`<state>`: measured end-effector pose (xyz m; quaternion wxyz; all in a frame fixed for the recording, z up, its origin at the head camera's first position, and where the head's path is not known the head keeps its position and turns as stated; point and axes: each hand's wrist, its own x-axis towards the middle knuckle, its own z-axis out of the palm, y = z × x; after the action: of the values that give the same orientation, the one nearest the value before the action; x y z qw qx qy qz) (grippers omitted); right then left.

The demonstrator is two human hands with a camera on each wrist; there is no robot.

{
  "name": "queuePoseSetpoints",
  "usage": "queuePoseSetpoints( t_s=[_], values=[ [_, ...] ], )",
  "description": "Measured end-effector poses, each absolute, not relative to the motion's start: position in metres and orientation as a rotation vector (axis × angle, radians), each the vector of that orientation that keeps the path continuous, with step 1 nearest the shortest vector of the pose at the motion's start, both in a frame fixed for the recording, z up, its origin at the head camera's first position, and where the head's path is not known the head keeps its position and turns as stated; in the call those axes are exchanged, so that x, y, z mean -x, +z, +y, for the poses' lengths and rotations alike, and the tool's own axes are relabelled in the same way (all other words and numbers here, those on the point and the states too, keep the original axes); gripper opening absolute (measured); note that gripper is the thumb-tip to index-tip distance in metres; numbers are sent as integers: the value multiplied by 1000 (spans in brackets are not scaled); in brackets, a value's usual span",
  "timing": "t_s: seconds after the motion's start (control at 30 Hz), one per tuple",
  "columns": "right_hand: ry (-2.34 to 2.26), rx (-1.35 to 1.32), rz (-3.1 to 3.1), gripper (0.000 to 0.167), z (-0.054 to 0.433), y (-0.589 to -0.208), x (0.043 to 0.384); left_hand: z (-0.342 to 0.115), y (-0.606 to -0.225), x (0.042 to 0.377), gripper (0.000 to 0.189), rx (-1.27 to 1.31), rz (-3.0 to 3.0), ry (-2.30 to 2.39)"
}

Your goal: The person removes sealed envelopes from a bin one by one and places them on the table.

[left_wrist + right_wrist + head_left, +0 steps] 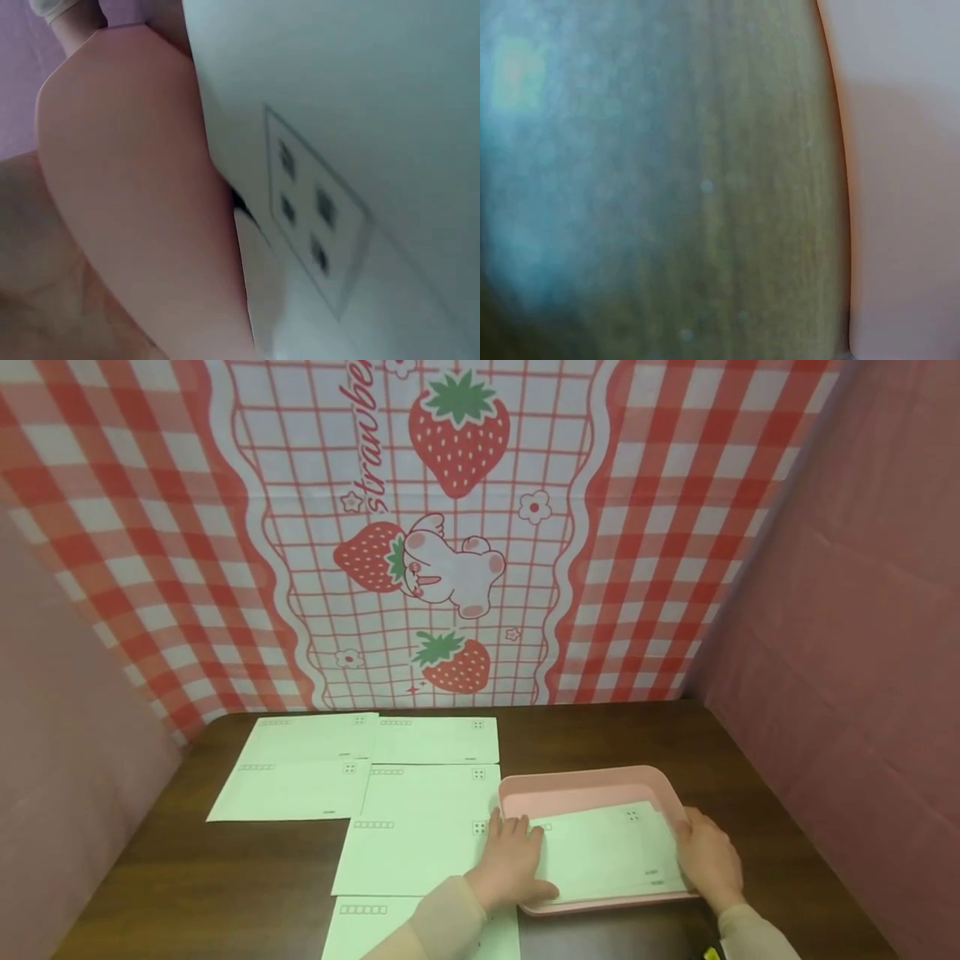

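Observation:
A pink tray (581, 781) with rounded corners sits at the right of the table. White envelopes (600, 852) lie in a small stack inside it, printed with small boxes and a square stamp mark; that mark shows large in the left wrist view on the envelope (405, 150). My left hand (513, 864) rests palm down across the tray's left side, fingers spread and fairly straight, thumb over the envelopes' lower left corner. At the opposite side, my right hand (708, 860) grips the tray's right rim. The tray's side (907, 210) fills the right wrist view's right part.
Several more white envelopes (420, 852) lie in two overlapping columns left of the tray, one partly under my left forearm. The dark wooden table (202, 885) ends at a strawberry-patterned checked cloth (465, 568). Pink cloth (825, 610) hangs at both sides.

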<state>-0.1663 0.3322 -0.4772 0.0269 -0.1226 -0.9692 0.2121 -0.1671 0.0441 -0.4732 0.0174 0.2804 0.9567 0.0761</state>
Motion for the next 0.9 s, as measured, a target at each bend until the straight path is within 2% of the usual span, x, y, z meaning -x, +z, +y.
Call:
queuePoseSetpoints(
  t_s=[0.2,0.9],
  values=[
    [657,379,-2991,39,332,-477,167,51,-475,165,95,-819,3029,97],
    [644,379,-2988,38,331,-476,165,50,-472,167,100,-858,2980,151]
  ],
)
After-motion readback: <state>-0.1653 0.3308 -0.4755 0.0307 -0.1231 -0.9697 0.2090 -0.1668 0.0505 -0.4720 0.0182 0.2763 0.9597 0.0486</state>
